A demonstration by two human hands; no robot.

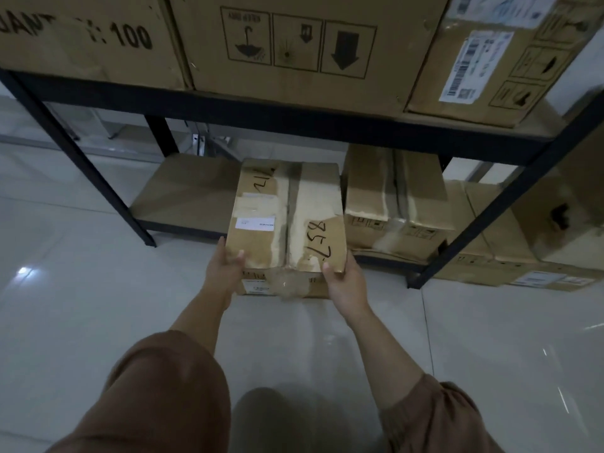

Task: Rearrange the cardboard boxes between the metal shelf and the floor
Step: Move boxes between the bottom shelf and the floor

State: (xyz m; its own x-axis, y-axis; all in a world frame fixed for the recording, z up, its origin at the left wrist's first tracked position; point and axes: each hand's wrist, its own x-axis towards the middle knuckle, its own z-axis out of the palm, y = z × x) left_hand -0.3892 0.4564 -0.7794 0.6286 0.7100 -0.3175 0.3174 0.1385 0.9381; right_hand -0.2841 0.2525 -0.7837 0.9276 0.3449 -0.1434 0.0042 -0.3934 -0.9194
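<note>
A taped cardboard box (287,217) with handwritten numbers and a small white label sits half over the front edge of the metal shelf's bottom board (183,191). My left hand (227,264) grips its near left corner, thumb on top. My right hand (343,277) grips its near right corner. Whether the box rests on the board or hangs in my hands I cannot tell. To its right a second taped box (395,204) sits on the same bottom level.
The black shelf frame (287,120) carries large boxes (294,44) on the level above. A black post (75,155) stands at the left, another post (503,204) at the right. More boxes (539,253) lie on the glossy tiled floor (81,289) at the far right.
</note>
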